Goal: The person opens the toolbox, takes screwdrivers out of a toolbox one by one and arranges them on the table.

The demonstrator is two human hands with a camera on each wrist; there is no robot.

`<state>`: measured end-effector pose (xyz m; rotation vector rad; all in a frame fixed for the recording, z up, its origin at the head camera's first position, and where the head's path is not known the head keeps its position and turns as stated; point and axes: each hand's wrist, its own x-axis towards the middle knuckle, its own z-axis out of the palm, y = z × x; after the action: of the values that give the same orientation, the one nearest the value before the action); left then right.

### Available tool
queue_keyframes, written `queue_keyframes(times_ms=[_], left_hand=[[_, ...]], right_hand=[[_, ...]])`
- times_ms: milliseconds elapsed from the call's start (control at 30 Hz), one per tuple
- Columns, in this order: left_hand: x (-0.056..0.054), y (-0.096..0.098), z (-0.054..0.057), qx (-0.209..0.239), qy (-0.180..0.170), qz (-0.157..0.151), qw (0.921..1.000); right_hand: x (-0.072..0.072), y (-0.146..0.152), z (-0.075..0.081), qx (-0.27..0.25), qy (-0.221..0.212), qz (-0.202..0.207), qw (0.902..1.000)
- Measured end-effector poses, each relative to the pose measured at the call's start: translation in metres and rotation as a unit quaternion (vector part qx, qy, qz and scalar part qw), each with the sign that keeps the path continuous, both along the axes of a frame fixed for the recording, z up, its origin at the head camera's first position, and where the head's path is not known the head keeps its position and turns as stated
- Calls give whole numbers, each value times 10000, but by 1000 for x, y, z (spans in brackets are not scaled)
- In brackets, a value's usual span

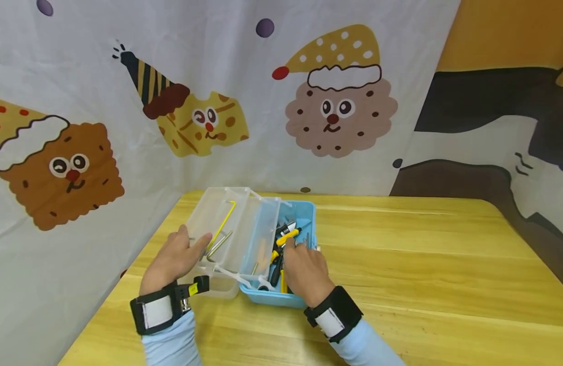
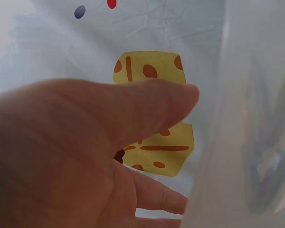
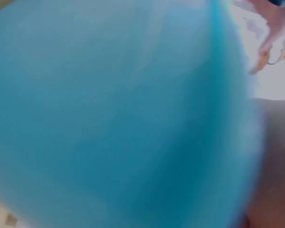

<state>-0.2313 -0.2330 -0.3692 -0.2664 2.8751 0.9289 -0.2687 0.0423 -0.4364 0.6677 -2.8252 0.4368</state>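
Note:
A light blue toolbox (image 1: 281, 300) stands on the table with its translucent tray section (image 1: 245, 203) tilted out to the left. My left hand (image 1: 174, 256) is at the tray's left side, thumb straight and apart from the plastic in the left wrist view; its fingertips are partly hidden. In the tray lie a yellow hex key (image 1: 224, 222) and a silver hex key (image 1: 220, 246). My right hand (image 1: 309, 269) reaches into the toolbox, fingertips hidden among the tools. Nearby are a yellow-handled screwdriver (image 1: 288, 237), an adjustable wrench (image 1: 288, 228) and a black handle (image 1: 276, 273).
The toolbox's blue wall (image 3: 109, 118) fills most of the right wrist view. A translucent lid part (image 1: 222, 288) hangs at the box's left. The wooden table (image 1: 423, 269) extends to the right, and a patterned cloth (image 1: 245, 168) hangs behind it.

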Motion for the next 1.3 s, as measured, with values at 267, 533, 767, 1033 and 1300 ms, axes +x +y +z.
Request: queue_keyframes(times_ms=[267, 533, 767, 1033, 1300], left_hand=[[1, -2, 2, 34, -43, -21, 10000], [2, -3, 0, 139, -30, -19, 9999], [2, -4, 1, 176, -103, -30, 9998], [3, -4, 2, 203, -262, -32, 9994], [4, -4, 0, 258, -23, -34, 9997]], right_hand=[[0, 15, 25, -427, -718, -601, 9947], [-15, 60, 58, -667, -1300, -930, 9849], [-33, 120, 70, -1289, -1047, -1184, 9790], [-51, 184, 52, -1427, -1623, -1623, 9628], [-62, 209, 23, -1352, -2252, -2120, 9413]])
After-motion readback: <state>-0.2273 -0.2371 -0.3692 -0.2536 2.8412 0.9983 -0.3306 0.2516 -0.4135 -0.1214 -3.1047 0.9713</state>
